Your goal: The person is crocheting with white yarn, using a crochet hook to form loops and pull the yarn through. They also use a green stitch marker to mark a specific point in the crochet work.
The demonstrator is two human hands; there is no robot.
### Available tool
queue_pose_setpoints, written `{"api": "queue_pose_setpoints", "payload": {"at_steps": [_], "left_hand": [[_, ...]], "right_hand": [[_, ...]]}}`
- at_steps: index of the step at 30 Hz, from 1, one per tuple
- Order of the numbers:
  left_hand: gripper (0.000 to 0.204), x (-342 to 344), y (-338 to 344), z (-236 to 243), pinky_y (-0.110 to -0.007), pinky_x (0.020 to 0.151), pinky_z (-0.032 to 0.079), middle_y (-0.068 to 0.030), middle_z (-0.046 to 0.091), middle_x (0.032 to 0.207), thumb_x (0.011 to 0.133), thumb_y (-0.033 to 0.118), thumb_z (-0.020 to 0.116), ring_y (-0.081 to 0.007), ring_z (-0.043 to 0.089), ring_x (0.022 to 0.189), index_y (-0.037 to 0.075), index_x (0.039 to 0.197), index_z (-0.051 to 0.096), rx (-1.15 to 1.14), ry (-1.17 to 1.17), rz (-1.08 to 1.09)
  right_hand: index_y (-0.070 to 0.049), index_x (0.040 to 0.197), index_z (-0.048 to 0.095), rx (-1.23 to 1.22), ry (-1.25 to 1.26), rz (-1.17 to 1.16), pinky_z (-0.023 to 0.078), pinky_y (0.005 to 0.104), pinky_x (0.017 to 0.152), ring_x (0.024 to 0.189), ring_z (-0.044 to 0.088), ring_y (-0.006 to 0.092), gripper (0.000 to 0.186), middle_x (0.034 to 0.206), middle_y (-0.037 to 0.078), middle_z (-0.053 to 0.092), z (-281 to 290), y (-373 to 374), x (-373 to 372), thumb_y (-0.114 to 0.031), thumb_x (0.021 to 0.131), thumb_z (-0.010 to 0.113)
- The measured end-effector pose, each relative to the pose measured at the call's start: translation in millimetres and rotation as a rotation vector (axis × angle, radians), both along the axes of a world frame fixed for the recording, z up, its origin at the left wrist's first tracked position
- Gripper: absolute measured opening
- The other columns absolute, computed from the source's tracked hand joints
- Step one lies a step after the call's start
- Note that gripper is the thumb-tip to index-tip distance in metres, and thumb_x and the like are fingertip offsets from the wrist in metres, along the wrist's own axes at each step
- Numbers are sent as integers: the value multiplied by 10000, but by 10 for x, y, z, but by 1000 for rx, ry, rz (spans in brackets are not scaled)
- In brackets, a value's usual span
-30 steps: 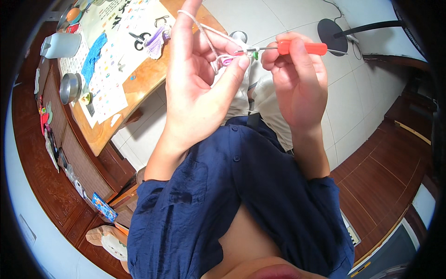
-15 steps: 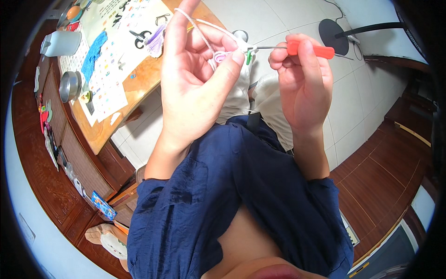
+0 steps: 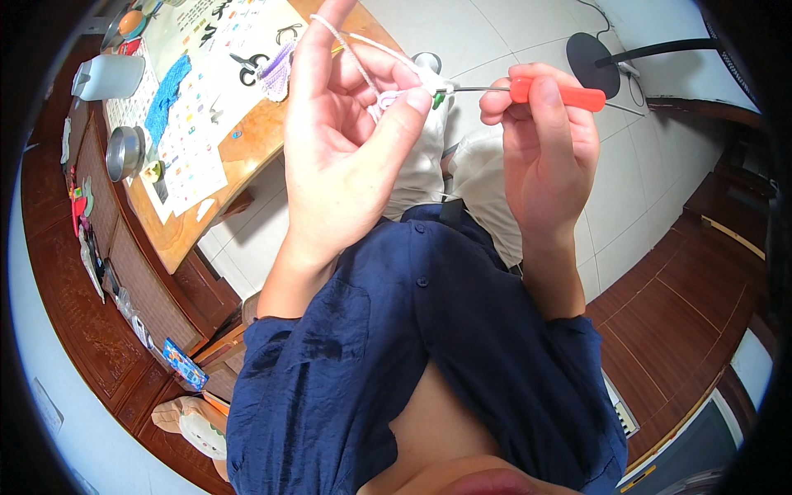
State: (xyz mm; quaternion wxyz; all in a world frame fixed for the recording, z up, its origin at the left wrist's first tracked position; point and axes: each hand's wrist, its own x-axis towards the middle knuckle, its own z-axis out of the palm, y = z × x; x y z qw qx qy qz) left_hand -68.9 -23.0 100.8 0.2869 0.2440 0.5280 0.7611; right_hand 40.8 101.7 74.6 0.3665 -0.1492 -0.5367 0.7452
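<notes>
My left hand (image 3: 342,157) pinches a small white and pink crochet piece (image 3: 434,81) between thumb and fingers. White yarn (image 3: 340,40) runs over its raised index finger and down to the piece. A green stitch marker (image 3: 439,100) hangs at the edge of the work, partly covered. In my right hand (image 3: 544,157), fingers and thumb close round the red handle of a crochet hook (image 3: 569,96). The hook's thin metal shaft points left, its end at the white stitches; exactly how the tip sits in them is too small to tell.
On the wooden table (image 3: 256,140) at upper left lie black scissors (image 3: 247,68), a purple crocheted piece (image 3: 277,73), a blue crocheted strip (image 3: 167,99), a metal cup (image 3: 124,154) and a whitish container (image 3: 109,77). A black round stand base (image 3: 590,64) is at upper right.
My right hand and the hook have shifted slightly to the right, so more of the metal shaft shows between the hands. The left hand has barely moved; the green marker shows less.
</notes>
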Motion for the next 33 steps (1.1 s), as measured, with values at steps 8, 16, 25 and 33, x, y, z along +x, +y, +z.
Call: {"api": "queue_pose_setpoints", "payload": {"at_steps": [8, 16, 25, 33], "left_hand": [[838, 13, -1, -69, -196, 750, 488, -68, 583, 980, 862, -119, 611, -98, 587, 861, 19, 1540, 137, 20, 3, -8], [856, 9, 18, -87, -219, 774, 513, -81, 580, 985, 861, -138, 604, -120, 605, 874, 23, 1542, 112, 63, 34, -42], [803, -5, 30, -10, -252, 774, 550, -138, 588, 1081, 886, -132, 558, -192, 665, 947, 1, 1533, 102, 85, -82, -38], [798, -12, 19, -11, -246, 741, 553, -122, 586, 1029, 884, -125, 562, -172, 665, 877, 1, 1532, 114, 22, -137, -14]], "right_hand": [[65, 1085, 597, -187, -10, 82, 491, 281, 780, 816, 633, 165, 316, 870, 143, 681, -25, -7, -26, -228, 1010, 508], [14, 1142, 572, -580, 63, 286, 468, 265, 771, 812, 578, 134, 318, 966, 121, 674, -74, -77, -45, -268, 1022, 483], [-22, 1160, 554, -637, 57, 285, 463, 254, 761, 796, 572, 111, 328, 1002, 119, 680, -51, -126, -73, -312, 1035, 467], [-57, 1161, 540, -878, 140, 391, 472, 271, 759, 806, 573, 107, 284, 995, 78, 669, -122, -108, -79, -301, 1042, 455]]}}
